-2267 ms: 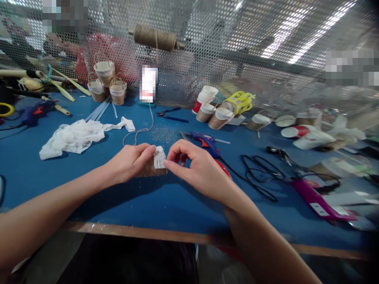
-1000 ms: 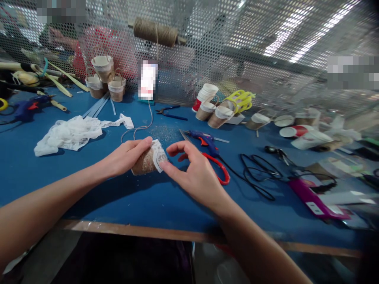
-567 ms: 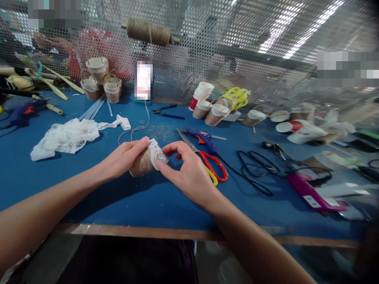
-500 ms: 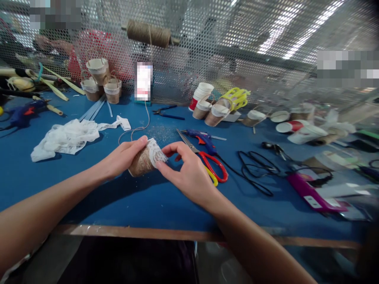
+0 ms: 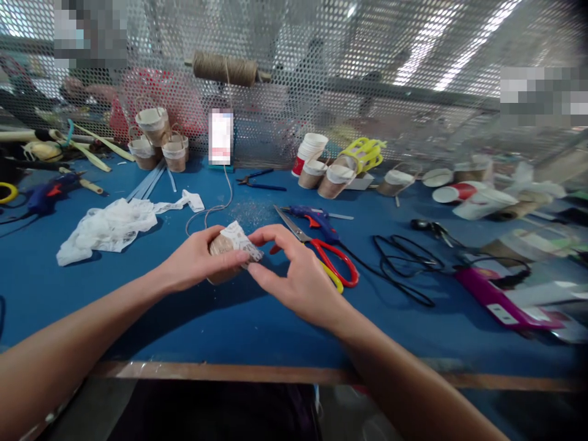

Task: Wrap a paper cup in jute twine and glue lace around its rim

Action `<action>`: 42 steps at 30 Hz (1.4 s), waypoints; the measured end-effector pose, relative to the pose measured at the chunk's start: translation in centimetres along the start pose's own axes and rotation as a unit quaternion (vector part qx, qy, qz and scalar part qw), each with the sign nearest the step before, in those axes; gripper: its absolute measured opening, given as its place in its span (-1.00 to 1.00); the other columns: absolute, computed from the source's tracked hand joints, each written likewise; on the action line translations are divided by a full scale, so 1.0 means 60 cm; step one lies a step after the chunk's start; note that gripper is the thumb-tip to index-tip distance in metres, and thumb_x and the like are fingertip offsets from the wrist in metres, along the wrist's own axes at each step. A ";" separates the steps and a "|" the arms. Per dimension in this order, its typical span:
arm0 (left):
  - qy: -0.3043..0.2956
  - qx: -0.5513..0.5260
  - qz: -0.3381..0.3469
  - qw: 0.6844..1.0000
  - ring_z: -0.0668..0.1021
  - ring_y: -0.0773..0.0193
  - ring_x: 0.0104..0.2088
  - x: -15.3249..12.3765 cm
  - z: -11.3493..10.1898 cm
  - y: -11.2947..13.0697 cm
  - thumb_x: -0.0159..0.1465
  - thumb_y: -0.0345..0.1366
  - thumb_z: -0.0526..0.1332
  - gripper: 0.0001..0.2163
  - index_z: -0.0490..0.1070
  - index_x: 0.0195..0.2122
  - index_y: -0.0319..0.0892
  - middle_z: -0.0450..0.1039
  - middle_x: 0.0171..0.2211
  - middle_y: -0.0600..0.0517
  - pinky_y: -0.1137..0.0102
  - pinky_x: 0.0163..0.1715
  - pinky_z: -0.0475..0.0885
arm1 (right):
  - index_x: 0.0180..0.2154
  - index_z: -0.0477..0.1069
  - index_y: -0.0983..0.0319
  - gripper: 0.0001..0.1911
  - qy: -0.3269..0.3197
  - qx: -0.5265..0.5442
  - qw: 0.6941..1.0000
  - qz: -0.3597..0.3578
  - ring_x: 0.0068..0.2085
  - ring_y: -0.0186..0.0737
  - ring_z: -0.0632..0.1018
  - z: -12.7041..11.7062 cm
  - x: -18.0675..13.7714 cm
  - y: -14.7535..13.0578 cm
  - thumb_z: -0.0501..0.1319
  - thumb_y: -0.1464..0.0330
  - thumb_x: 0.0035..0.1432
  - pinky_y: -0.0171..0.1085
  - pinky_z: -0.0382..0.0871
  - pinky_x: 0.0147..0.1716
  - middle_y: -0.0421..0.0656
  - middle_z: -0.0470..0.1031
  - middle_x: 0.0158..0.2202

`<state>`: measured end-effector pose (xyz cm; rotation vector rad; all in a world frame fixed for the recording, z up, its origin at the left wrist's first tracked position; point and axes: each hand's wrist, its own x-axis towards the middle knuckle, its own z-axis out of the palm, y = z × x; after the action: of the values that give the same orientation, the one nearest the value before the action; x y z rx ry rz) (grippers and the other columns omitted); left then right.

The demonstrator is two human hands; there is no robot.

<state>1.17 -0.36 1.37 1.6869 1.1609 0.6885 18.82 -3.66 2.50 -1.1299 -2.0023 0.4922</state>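
A small cup wrapped in brown twine (image 5: 220, 246) is held tilted above the table by my left hand (image 5: 190, 262), its thumb lying along the side towards me. White lace trim (image 5: 237, 235) runs round the cup's rim end, which faces right. My right hand (image 5: 301, 277) has thumb and index finger curled at the lace edge; its fingertips touch or nearly touch the trim. Just beyond my right hand lie scissors (image 5: 334, 260) with red and yellow handles and a blue glue gun (image 5: 324, 225). A heap of white lace (image 5: 108, 229) rests to the left.
Several twine-covered cups (image 5: 154, 125) stand at the back left, others (image 5: 337, 179) at the back right. Pliers (image 5: 261, 184) lie before a propped phone (image 5: 221, 138). A twine spool (image 5: 225, 67) hangs on the mesh. Black cable (image 5: 404, 266) and a purple box (image 5: 491, 300) occupy the right.
My left thumb has moved from the cup's top down across its near side, over the lace edge. The cup has turned slightly in my hands. The whole view has shifted a little.
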 end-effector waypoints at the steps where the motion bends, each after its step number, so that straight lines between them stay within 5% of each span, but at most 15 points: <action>1: 0.007 0.008 0.002 1.000 0.40 0.30 -0.47 0.000 0.001 -0.001 0.02 0.05 0.22 -0.55 0.34 -0.26 -0.26 0.40 -0.43 0.02 0.45 -0.51 0.29 | -0.23 0.31 0.20 -0.80 0.008 0.010 1.000 0.011 -0.22 -0.20 0.46 0.000 0.000 -0.001 0.18 0.37 0.04 -0.18 0.36 -0.23 -0.11 0.45 -0.23; 10: 0.024 0.056 0.033 0.998 0.33 0.38 -0.56 -0.008 0.015 -0.005 0.04 0.01 0.24 -0.58 0.32 -0.24 -0.23 0.33 -0.49 0.08 0.50 -0.61 0.24 | -0.27 0.29 0.23 -0.83 0.073 -0.012 0.997 0.023 -0.23 -0.17 0.45 0.016 0.001 0.012 0.18 0.29 0.09 -0.15 0.35 -0.25 -0.08 0.44 -0.26; 23: -0.060 -0.102 -0.044 0.992 0.44 0.31 -0.47 -0.005 0.014 -0.005 0.03 0.03 0.24 -0.55 0.30 -0.23 -0.24 0.41 -0.41 0.01 0.42 -0.49 0.34 | -0.25 0.30 0.23 -0.83 0.107 0.018 0.994 0.030 -0.25 -0.23 0.46 0.010 0.008 0.017 0.09 0.26 0.19 -0.18 0.35 -0.24 -0.09 0.44 -0.25; 31: -0.093 -0.220 -0.093 0.967 0.47 0.32 -0.51 -0.006 0.014 -0.001 0.02 0.03 0.27 -0.51 0.25 -0.17 -0.22 0.39 -0.39 0.00 0.42 -0.57 0.40 | -0.24 0.30 0.23 -0.82 0.093 -0.001 0.995 0.024 -0.21 -0.18 0.47 0.008 0.009 0.020 0.09 0.26 0.19 -0.15 0.36 -0.23 -0.06 0.45 -0.22; 42: -0.085 -0.247 -0.102 0.960 0.49 0.33 -0.55 -0.004 0.012 0.001 0.05 -0.01 0.27 -0.56 0.23 -0.20 -0.22 0.40 -0.45 0.03 0.45 -0.61 0.40 | -0.22 0.30 0.24 -0.84 0.076 -0.038 0.996 -0.002 -0.17 -0.15 0.46 0.007 0.009 0.021 0.12 0.30 0.18 -0.12 0.37 -0.20 -0.04 0.45 -0.20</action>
<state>1.72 -0.87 1.15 1.1624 0.9291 0.6278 19.04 -2.52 1.66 -1.1736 -1.9046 0.3208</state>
